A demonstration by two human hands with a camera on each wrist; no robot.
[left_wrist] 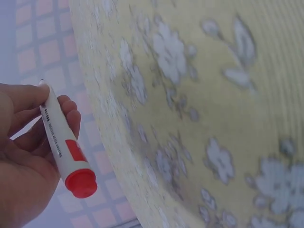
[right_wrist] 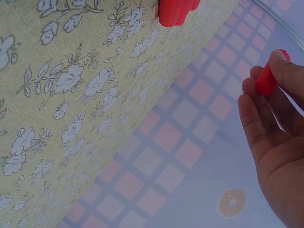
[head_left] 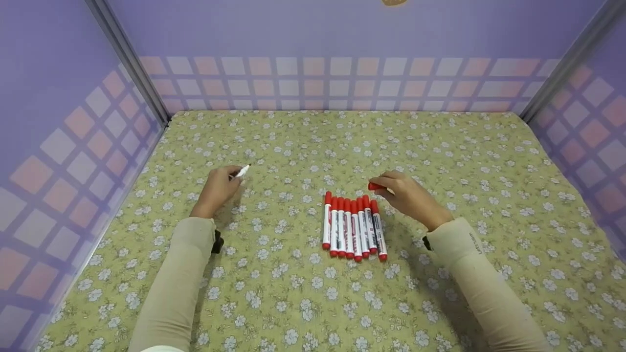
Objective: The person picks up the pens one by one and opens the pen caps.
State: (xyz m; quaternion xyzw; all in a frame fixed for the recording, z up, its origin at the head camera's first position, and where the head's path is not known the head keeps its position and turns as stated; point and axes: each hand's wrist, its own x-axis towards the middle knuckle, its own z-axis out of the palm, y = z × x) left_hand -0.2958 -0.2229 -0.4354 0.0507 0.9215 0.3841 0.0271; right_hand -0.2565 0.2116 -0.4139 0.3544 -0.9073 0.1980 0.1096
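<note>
Holding a white marker (left_wrist: 61, 133) between thumb and fingers, the left hand (head_left: 217, 188) is above the flowered table (head_left: 293, 303), on the side of its left edge. The marker's dark tip (head_left: 250, 165) shows; its long axis slants toward the far edge and to the right, where the other hand is. The right hand (head_left: 407, 194) pinches a small red cap (right_wrist: 267, 80), which is well apart from the tip, to the right and slightly closer to the near edge. Between both hands, eight capped markers (head_left: 354, 230) lie in a row, their long axes running roughly from near edge to far edge. The right hand is nearer to this row.
</note>
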